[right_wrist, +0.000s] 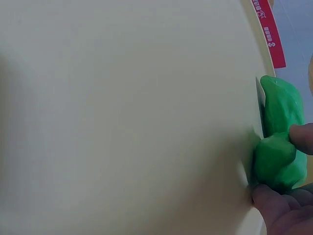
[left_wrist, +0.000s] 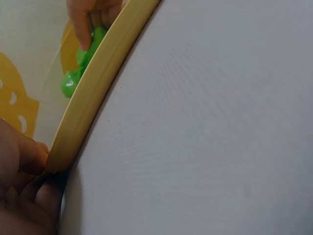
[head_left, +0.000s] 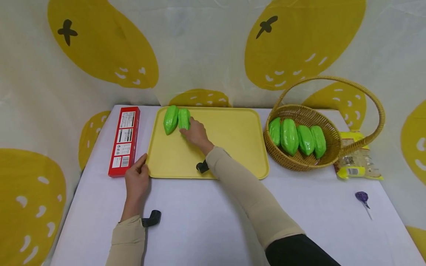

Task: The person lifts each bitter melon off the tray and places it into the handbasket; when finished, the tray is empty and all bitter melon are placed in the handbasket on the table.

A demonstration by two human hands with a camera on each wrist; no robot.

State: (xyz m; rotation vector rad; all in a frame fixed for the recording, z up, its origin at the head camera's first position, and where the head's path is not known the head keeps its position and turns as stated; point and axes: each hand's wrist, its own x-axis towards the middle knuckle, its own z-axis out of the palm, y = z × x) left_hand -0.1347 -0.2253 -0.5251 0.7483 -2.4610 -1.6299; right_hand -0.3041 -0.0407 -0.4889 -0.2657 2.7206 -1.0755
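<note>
A yellow tray (head_left: 233,144) lies on the white-covered table. At its near left corner my left hand (head_left: 136,184) pinches the rim; in the left wrist view the thumb is on the rim and the fingers reach under it. My right hand (head_left: 196,135) stretches over the tray and grips a glossy green star fruit (head_left: 184,116) near the far left corner, thumb on one side and fingers on the other in the right wrist view. Just left of it, a second green star fruit (head_left: 171,120) lies lengthwise, close beside the held one.
Right of the tray stands a wicker basket (head_left: 299,164) with a tall handle, several green star fruits (head_left: 289,137) inside. A yellow-and-clear packet (head_left: 357,162) lies behind its right side, with a purple lollipop (head_left: 362,197) nearer. A red box (head_left: 124,142) lies left of the tray.
</note>
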